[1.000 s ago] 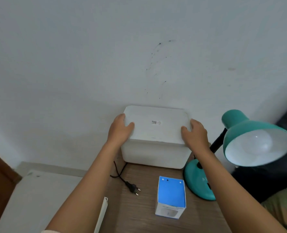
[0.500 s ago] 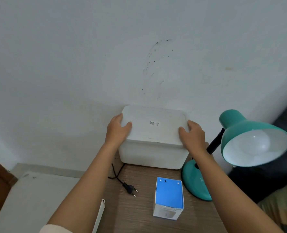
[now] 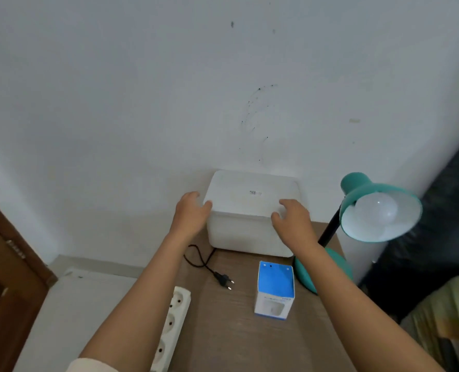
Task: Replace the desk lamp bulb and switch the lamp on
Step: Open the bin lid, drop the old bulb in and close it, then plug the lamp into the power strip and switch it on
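Note:
A teal desk lamp [image 3: 368, 191] stands at the desk's right edge, its shade tilted toward me with a white bulb [image 3: 378, 216] inside. Its black plug [image 3: 223, 279] lies loose on the desk, not in any socket. A blue-and-white bulb carton [image 3: 275, 288] stands upright in front of the lamp base. My left hand [image 3: 192, 213] and my right hand [image 3: 292, 221] rest with fingers apart at the near corners of a white lidded box [image 3: 249, 194] that sits against the wall.
A white power strip [image 3: 173, 318] lies along the left edge of the wooden desk [image 3: 223, 339]. A brown door [image 3: 2, 264] is at the far left. Dark furniture [image 3: 437, 210] and a yellowish cloth [image 3: 443, 318] are to the right.
Both hands have slid from the sides of the white box toward its near corners and their grip has loosened. The view has dropped, so the power strip now shows.

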Demonstrator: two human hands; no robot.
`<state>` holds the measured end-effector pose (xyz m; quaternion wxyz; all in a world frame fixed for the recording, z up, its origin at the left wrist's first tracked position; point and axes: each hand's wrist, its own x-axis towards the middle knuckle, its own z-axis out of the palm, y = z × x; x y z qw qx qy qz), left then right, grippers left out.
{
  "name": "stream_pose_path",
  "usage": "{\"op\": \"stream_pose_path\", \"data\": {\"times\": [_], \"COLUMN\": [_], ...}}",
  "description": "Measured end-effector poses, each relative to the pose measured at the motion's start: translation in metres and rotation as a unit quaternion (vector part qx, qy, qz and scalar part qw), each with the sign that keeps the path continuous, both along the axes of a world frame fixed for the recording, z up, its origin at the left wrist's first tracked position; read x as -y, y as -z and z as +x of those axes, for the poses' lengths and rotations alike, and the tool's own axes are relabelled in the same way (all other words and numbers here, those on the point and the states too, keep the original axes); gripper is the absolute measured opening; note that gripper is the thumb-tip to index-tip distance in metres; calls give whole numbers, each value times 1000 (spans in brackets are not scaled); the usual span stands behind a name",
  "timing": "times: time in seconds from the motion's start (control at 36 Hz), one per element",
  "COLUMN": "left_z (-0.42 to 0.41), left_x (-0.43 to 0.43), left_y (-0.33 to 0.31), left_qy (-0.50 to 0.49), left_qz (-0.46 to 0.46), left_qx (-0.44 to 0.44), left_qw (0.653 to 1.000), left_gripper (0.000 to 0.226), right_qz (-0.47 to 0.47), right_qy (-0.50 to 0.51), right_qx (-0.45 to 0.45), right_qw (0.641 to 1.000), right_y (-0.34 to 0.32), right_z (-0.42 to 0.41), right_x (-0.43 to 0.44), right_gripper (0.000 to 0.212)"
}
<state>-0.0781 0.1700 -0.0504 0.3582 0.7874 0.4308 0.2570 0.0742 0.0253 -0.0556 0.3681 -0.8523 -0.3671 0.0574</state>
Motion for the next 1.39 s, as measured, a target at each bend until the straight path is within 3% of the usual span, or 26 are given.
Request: {"op": "stream_pose_path", "data": {"times": [0.22,0.44,0.56,0.72,0.94,1.06,1.17,1.39], "left_z": [-84,-150,-160,-160,-161,-160,-161,-162], "left_x": [49,93,100,100,100,101,101,101], "left_y": [41,115,130,138,141,141,140,140], "left_qy": [33,50,45,7,-6,-5,-2,-4], "left_qz": [46,-24,-52,-26,-22,-10,-8,-13], "left_qx": [-92,-185,-167,-134,-127,-142,-136,-99], "left_qw": [994,981,984,991,992,990,991,995], "left_gripper": [48,85,90,78,76,76,75,73], "right_qz": [29,-84,-114,-147,33,84,54,-25], "right_qy": [-79,-114,-89,-79,-68,-123,-216,-325], "right_qx": [8,-10,-8,-18,-185,-247,-263,-170], "right_qw": [996,990,989,986,980,958,939,930], "right_y": [33,98,118,137,115,91,88,97], "right_z": [-92,-127,-126,-122,-132,-147,-157,-165], "right_x": [8,-9,-23,-43,-47,-46,-45,-42], "right_gripper": [32,34,23,27,20,17,21,21]}}
